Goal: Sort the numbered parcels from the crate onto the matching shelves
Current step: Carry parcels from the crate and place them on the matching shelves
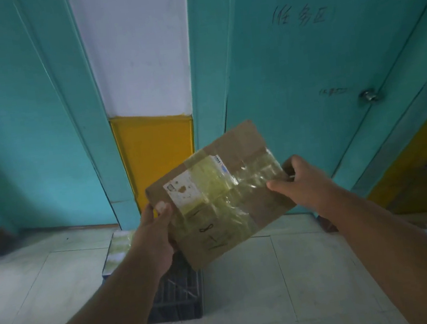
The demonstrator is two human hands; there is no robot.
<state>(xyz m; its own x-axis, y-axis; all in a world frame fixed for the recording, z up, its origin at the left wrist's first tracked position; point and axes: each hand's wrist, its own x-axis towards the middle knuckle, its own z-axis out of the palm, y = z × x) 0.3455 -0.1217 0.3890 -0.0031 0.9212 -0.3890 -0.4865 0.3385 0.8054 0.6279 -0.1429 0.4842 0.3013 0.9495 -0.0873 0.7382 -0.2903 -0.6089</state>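
Before teal doors, flat parcel [224, 190] in both hands, long axis rising rightward.

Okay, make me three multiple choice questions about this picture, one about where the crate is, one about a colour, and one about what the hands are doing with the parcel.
1. Where is the dark crate?
A. On the floor below the parcel
B. On a shelf
C. Hung on the door

2. What colour is the panel on the lower part of the white wall strip?
A. Red
B. Yellow
C. Black

3. How is the cardboard parcel held?
A. Left hand only
B. Lying on the floor
C. Both hands, in the air

Answers: 1 A, the crate sits on the tiled floor under the parcel. 2 B, the panel is plainly yellow. 3 C, the left hand and right hand grip opposite edges, with the parcel clear of the floor.
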